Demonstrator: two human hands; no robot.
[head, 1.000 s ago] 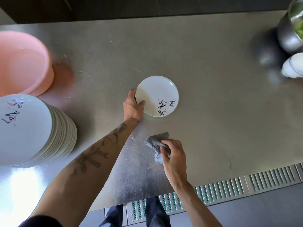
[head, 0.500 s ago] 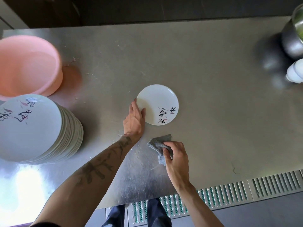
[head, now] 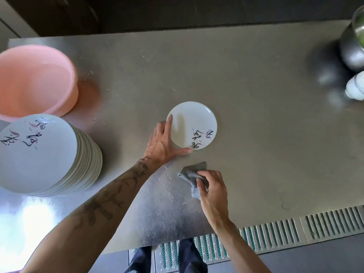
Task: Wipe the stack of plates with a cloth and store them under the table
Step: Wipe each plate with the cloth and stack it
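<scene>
A single white plate point(head: 194, 126) with black brush lettering lies flat on the steel table point(head: 256, 134). My left hand point(head: 161, 143) lies flat beside it, fingers straight, with forefinger and thumb touching its left and near rim. My right hand point(head: 213, 191) grips a crumpled grey cloth point(head: 192, 174) on the table just in front of the plate. A tall stack of the same lettered plates point(head: 45, 156) stands at the table's left edge.
A pink plastic basin point(head: 33, 81) sits behind the stack at the far left. A steel pot point(head: 352, 48) and a white bowl point(head: 356, 88) stand at the far right edge. A slotted floor drain grate point(head: 275, 233) runs below the table's near edge.
My left hand has let go of the plate's rim and spread flat against its left side. The right hand and cloth have stayed where they were.
</scene>
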